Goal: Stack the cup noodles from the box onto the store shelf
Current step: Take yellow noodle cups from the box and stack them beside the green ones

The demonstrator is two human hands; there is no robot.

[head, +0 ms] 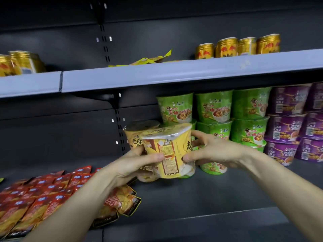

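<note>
A yellow film-wrapped paper noodle cup [167, 154] is being gripped from both sides, the left hand [132, 165] and the right hand [215, 151] curled round it with thumbs pressed on its near wall, seemingly so that it is being kept upright. It is being held above the dark metal shelf [201, 194], towards the back edge, touching a second yellow cup [136, 135] and beside the stacked green noodle cups [215, 109], probably to keep flavours grouped
</note>
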